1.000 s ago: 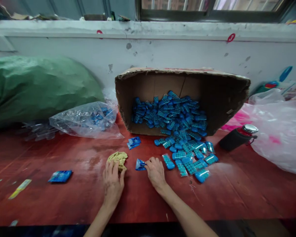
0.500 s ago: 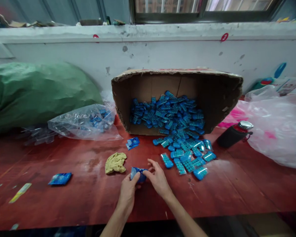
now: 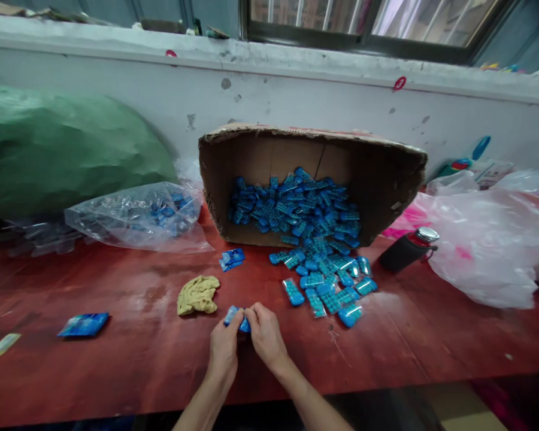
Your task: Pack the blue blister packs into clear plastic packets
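My left hand (image 3: 224,347) and my right hand (image 3: 264,335) meet over the red table (image 3: 386,353), both pinching one small blue packet (image 3: 237,318) between their fingertips. A crumpled yellow cloth (image 3: 198,294) lies just left of the hands. To the right, a pile of blue packets (image 3: 327,281) spills out of a cardboard box (image 3: 386,173) tipped on its side. Another small blue packet (image 3: 232,258) lies in front of the box's left corner.
A clear bag with blue pieces (image 3: 139,216) and a big green sack (image 3: 67,149) sit at the left. A flat blue packet (image 3: 83,324) lies on the table's left part. A black bottle (image 3: 406,248) and a white plastic bag (image 3: 485,239) are at the right.
My left hand left the yellow cloth and joined my right hand on the blue packet, which both now hold a little nearer to me. The view shifted slightly to the right.
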The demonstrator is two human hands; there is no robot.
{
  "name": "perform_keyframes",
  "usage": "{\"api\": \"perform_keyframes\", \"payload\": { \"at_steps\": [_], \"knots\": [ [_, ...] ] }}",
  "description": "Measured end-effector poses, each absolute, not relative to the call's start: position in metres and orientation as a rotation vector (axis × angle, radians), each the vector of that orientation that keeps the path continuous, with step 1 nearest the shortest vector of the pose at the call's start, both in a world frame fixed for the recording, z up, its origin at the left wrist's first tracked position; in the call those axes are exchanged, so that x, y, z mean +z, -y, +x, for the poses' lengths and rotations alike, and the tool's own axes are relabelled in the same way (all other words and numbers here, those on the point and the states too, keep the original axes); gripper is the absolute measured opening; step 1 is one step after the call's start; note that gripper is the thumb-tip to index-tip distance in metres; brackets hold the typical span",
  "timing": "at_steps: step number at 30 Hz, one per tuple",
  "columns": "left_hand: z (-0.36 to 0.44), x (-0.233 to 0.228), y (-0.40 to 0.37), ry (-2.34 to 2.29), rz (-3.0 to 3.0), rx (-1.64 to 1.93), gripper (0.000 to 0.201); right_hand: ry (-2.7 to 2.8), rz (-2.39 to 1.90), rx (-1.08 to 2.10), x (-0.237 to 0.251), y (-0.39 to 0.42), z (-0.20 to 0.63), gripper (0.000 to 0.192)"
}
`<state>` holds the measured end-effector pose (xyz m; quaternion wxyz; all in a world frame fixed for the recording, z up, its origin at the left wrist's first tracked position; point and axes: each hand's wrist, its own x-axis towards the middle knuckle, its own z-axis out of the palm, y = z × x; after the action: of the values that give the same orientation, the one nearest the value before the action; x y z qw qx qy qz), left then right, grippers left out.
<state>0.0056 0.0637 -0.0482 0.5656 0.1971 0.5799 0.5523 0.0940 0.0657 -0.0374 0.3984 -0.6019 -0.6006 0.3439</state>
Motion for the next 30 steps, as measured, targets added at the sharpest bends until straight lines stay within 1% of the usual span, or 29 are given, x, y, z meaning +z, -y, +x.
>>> {"api": "perform_keyframes", "payload": {
  "at_steps": [3, 7, 9, 11, 12, 14, 16, 18, 20, 25, 27, 30],
  "knots": [
    [0.007, -0.039, -0.063, -1.208, 0.342, 1.232, 0.03, 1.594, -1.549, 0.779, -0.031, -0.064, 0.096, 0.027],
    [-0.002, -0.027, -0.057, -1.055, 0.355, 1.012, 0.026, 1.751, -1.515, 0.717, -0.02, -0.064, 0.116, 0.031],
    [-0.007, -0.025, -0.053, -1.082, 0.307, 0.983, 0.019, 1.832, -1.602, 0.547, -0.016, -0.068, 0.133, 0.027],
    [-0.01, -0.024, -0.049, -1.133, 0.222, 1.0, 0.014, 1.866, -1.805, 0.285, -0.016, -0.074, 0.151, 0.017],
    [-0.01, -0.025, -0.048, -1.148, 0.176, 1.009, 0.013, 1.869, -1.935, 0.161, -0.017, -0.077, 0.158, 0.016],
    [-0.011, -0.025, -0.046, -1.146, 0.097, 1.014, 0.012, 1.88, -2.135, 0.006, -0.023, -0.082, 0.165, 0.022],
    [-0.012, -0.025, -0.044, -1.127, 0.037, 1.012, 0.012, 1.923, -2.175, -0.031, -0.031, -0.083, 0.162, 0.024],
    [-0.014, -0.025, -0.043, -1.103, -0.005, 1.016, 0.009, 1.977, -2.07, 0.038, -0.038, -0.081, 0.153, 0.028],
    [-0.015, -0.024, -0.043, -1.088, -0.046, 1.015, 0.009, 1.974, -1.915, 0.186, -0.042, -0.078, 0.144, 0.032],
    [-0.012, -0.024, -0.044, -1.105, -0.121, 1.014, 0.018, 1.641, -1.508, 0.731, -0.03, -0.069, 0.14, 0.031],
    [-0.01, -0.024, -0.044, -1.111, -0.124, 1.026, 0.019, 1.55, -1.398, 0.833, -0.02, -0.063, 0.141, 0.033],
    [-0.009, -0.026, -0.044, -1.105, -0.119, 1.034, 0.018, 1.539, -1.296, 0.895, -0.009, -0.053, 0.139, 0.034]
  ]
}}
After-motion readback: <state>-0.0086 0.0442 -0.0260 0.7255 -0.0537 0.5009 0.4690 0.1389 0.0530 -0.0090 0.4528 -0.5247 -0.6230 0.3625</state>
